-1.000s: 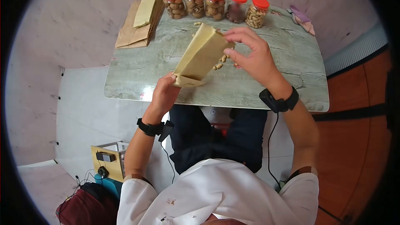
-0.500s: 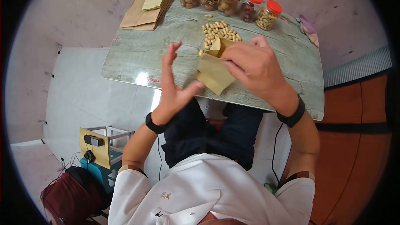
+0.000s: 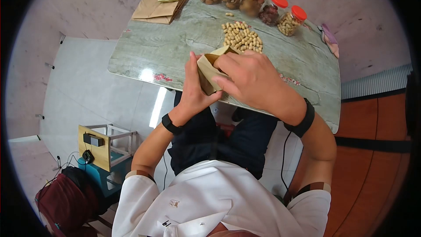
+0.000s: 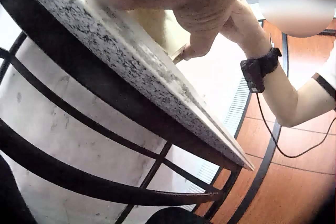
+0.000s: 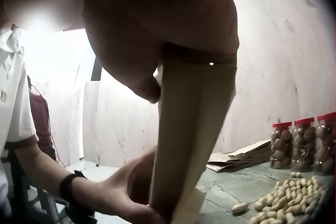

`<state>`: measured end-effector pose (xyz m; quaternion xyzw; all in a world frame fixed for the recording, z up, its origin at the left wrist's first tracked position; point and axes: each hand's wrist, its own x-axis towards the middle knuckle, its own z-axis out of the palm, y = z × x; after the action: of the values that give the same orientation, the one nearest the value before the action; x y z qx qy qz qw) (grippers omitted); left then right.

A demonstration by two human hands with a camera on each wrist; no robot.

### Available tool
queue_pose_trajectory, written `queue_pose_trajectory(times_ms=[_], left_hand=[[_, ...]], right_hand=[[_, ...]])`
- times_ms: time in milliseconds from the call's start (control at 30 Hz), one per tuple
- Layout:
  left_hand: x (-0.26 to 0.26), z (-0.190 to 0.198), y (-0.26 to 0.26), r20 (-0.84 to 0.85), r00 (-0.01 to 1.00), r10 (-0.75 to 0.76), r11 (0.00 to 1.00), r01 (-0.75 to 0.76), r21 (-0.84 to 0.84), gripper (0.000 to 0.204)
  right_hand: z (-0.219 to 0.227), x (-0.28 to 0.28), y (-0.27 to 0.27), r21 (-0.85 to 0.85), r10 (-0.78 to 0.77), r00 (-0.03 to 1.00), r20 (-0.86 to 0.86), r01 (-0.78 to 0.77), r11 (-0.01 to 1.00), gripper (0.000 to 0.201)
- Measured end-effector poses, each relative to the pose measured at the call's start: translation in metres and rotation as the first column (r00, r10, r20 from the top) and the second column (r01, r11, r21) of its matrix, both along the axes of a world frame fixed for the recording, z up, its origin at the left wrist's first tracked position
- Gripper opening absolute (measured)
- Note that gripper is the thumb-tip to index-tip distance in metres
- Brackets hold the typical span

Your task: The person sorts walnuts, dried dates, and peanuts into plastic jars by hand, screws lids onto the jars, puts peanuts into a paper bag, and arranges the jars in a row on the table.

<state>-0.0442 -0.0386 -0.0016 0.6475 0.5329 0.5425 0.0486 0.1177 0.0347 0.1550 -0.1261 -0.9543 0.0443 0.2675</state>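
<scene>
A yellowish paper bag [image 3: 208, 73] stands upright between both hands at the table's front edge, its mouth open at the top. My left hand [image 3: 191, 88] grips the bag's lower part, thumb on the near side and fingers along the left. My right hand [image 3: 256, 77] holds the bag's rim, its fingers inside the mouth and its thumb outside. The right wrist view shows the left hand [image 5: 123, 190] around the bottom of the bag [image 5: 194, 113]. Just beyond the bag lies a heap of peanuts [image 3: 242, 36]. The inside of the bag is mostly hidden.
Several red-lidded jars [image 3: 255, 1] of nuts and dried fruit line the table's back. Flat brown paper bags [image 3: 155, 0] lie at the back left, and a pink and purple cloth [image 3: 329, 39] at the right edge. One loose peanut [image 3: 229, 14] lies behind the heap.
The bag has gone from tilted to upright and nearer the body. The left hand let go of its bottom, opened, then took hold again; the right hand's fingers moved into the mouth.
</scene>
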Motion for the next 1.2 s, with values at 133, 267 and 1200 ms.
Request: queue_pose_trajectory(times_ms=[133, 267, 1200], left_hand=[[0.0, -0.005, 0.002, -0.053, 0.998, -0.029, 0.997, 0.032, 0.065, 0.135], [-0.003, -0.007, 0.0, -0.064, 0.998, -0.021, 0.999, 0.024, 0.048, 0.136], [-0.024, 0.002, 0.006, -0.052, 0.988, 0.147, 0.986, -0.151, -0.076, 0.14]], right_hand=[[0.005, -0.002, 0.001, -0.153, -0.034, 0.97, 0.24, 0.072, 0.986, 0.025], [0.015, -0.009, 0.003, -0.315, 0.029, 0.95, 0.31, 0.074, 0.946, 0.027], [0.027, -0.036, 0.038, -0.274, 0.222, 0.936, 0.274, -0.146, 0.951, 0.011]])
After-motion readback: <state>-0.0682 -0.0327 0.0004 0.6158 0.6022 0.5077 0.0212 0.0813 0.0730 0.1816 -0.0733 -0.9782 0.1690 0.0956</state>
